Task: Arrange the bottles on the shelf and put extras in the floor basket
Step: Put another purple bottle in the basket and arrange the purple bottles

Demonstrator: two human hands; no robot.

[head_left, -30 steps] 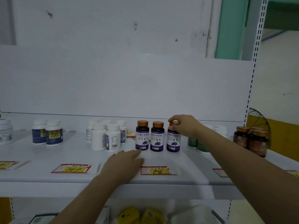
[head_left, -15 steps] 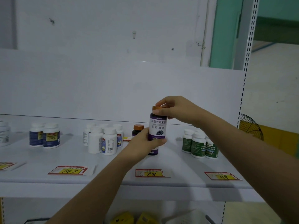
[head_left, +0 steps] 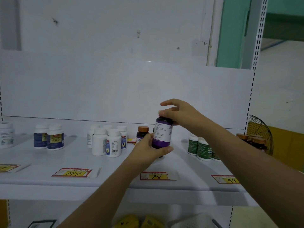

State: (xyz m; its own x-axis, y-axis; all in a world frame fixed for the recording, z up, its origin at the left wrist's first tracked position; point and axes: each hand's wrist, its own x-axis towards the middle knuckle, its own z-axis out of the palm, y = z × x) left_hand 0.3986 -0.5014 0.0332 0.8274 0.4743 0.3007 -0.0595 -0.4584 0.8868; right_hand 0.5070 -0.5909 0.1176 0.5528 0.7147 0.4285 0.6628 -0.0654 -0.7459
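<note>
Along the left edge of the white shelf [head_left: 41,162], a white jar [head_left: 5,135] is cut off by the frame and its label is too blurred to read. Next come two blue-labelled bottles [head_left: 49,137] touching side by side, then a huddle of white-capped bottles [head_left: 108,140], the rear ones mostly hidden by those in front. Near the front edge lies a price tag marked 147 [head_left: 72,172].

Just left of my grip stands an orange-capped purple bottle [head_left: 142,134], its lower half hidden behind my left hand [head_left: 148,148]. That hand curls round the base of the purple-labelled bottle [head_left: 162,134], thumb across its front. I hold the bottle roughly upright over the middle of the shelf, above the tag marked 78 [head_left: 156,176], with its fine-print side facing me. My right hand [head_left: 177,114] pinches the cap from above and covers nearly all of it, forefinger lifted clear. A dark scrap shows under my left thumb; I cannot tell what it is.

Further right, green-labelled bottles [head_left: 200,148] are partly hidden by my right forearm, as is the tag marked 99 [head_left: 227,179]. At the right edge, amber jars [head_left: 253,140] sit against a wire fan guard [head_left: 263,129].
</note>
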